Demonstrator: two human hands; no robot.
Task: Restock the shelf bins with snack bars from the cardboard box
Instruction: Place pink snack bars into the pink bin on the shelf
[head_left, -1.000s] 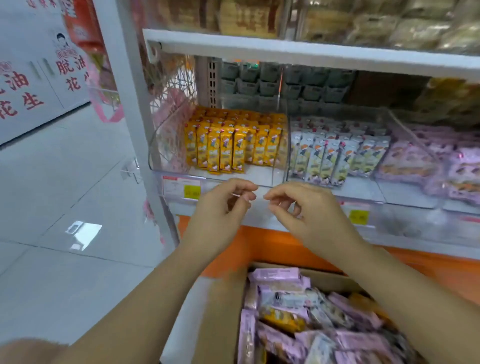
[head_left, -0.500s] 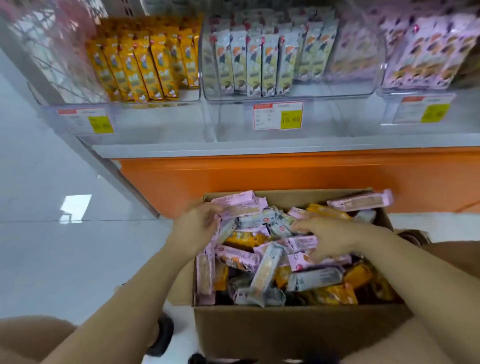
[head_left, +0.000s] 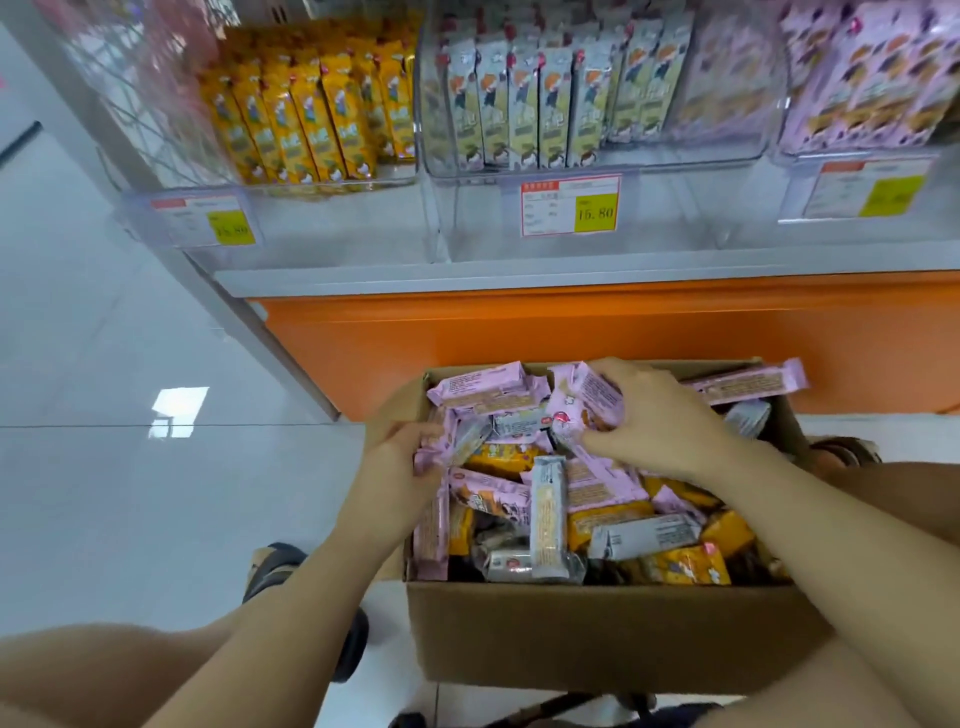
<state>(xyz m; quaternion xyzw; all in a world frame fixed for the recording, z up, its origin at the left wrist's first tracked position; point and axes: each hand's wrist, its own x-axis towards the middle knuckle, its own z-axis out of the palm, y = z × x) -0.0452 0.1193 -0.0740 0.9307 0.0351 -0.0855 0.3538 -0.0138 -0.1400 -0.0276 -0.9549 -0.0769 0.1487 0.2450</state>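
Head view: both hands are down in the cardboard box (head_left: 597, 634) of snack bars (head_left: 548, 519), below the shelf bins (head_left: 727, 156).
The right hand (head_left: 654, 421) curls its fingers over a pink bar (head_left: 597, 397) at the box's far middle, and the bar's end pokes out left of the fingertips. At the box's left wall, the left hand (head_left: 400, 462) pinches a second pink bar (head_left: 434, 457) between thumb and curled fingers.

Reaching forward and down with both bare forearms. Gripping a pink bar (head_left: 597, 400) with right hand (head_left: 662, 423), fingers curled. Seemingly pinching a pink wrapper (head_left: 434, 457) with left hand (head_left: 395, 467), fingertips partly hidden.
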